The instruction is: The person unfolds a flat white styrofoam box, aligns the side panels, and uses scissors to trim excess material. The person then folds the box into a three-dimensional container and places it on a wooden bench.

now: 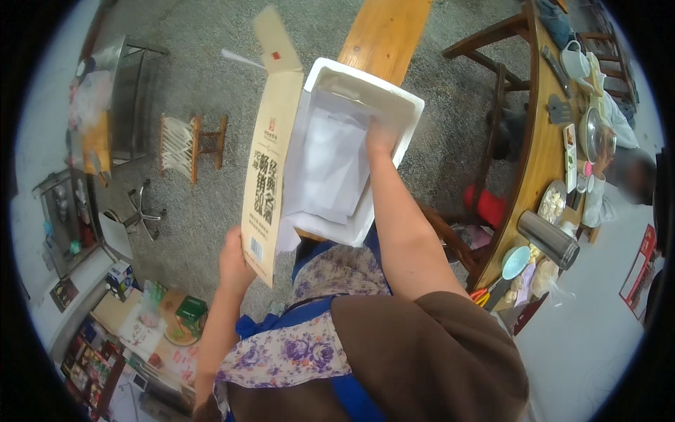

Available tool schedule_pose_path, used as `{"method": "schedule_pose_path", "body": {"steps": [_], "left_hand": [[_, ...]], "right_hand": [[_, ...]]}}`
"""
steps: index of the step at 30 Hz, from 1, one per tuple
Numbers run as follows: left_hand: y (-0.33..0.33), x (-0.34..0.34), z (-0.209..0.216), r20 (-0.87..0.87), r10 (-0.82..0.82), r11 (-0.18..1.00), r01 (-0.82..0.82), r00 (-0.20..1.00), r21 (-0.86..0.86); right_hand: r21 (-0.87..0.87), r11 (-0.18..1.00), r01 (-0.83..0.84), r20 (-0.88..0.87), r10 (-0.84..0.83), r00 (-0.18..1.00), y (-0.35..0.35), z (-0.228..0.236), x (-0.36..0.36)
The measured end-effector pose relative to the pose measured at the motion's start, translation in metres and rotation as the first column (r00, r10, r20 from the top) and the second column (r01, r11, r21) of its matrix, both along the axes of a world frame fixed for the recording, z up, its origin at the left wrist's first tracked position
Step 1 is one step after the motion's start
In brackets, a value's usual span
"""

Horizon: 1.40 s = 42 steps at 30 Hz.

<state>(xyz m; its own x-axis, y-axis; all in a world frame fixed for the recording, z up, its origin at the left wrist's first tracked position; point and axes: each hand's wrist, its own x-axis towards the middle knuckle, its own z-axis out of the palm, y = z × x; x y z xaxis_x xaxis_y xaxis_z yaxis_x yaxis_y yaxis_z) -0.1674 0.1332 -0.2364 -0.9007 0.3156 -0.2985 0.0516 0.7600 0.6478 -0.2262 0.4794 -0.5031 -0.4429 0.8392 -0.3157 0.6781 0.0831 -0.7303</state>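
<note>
My left hand [237,261] is closed on the lower edge of a beige cardboard box [271,130] with dark printing and an open top flap. The box stands tilted along the left side of a white foam box [410,112]. Inside the foam box lie crumpled white sheets [327,162], which look like paper. My right hand [380,135] reaches into the foam box along its right inner wall, at the sheets. Its fingers are hard to make out there, so whether they grip anything cannot be seen.
Beneath the foam box runs a wooden bench [385,35]. To the right, a long wooden table [545,126] bears a steel tumbler [548,239], a spatula [560,110] and bowls; a person sits beyond it. A small stool [179,145] stands left, with cartons [190,316] lower left.
</note>
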Motion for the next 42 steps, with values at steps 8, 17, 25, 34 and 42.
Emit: {"method": "schedule_pose_path", "body": {"steps": [8,17,25,34,42], "left_hand": [[0.013,-0.006,0.000,0.012,-0.111,0.993,0.111,0.994,0.045],[0.020,-0.023,0.006,-0.028,-0.107,0.994,0.107,0.994,-0.013],[0.036,-0.019,0.016,-0.056,-0.116,0.992,0.118,0.992,0.043],[0.025,-0.011,0.006,0.000,-0.167,0.986,0.166,0.986,-0.025],[0.010,-0.005,-0.001,0.129,0.100,0.989,-0.113,0.987,0.095]], "right_hand": [[0.199,0.979,-0.045,-0.131,0.072,0.989,0.029,0.037,0.027],[0.289,0.957,-0.033,-0.188,0.091,0.978,0.009,0.034,0.030],[0.456,0.881,-0.127,-0.251,0.264,0.931,0.016,0.049,0.038],[0.337,0.912,-0.234,-0.293,0.338,0.895,0.013,0.064,0.052],[0.300,0.904,-0.306,-0.292,0.392,0.872,0.014,0.069,0.073]]}}
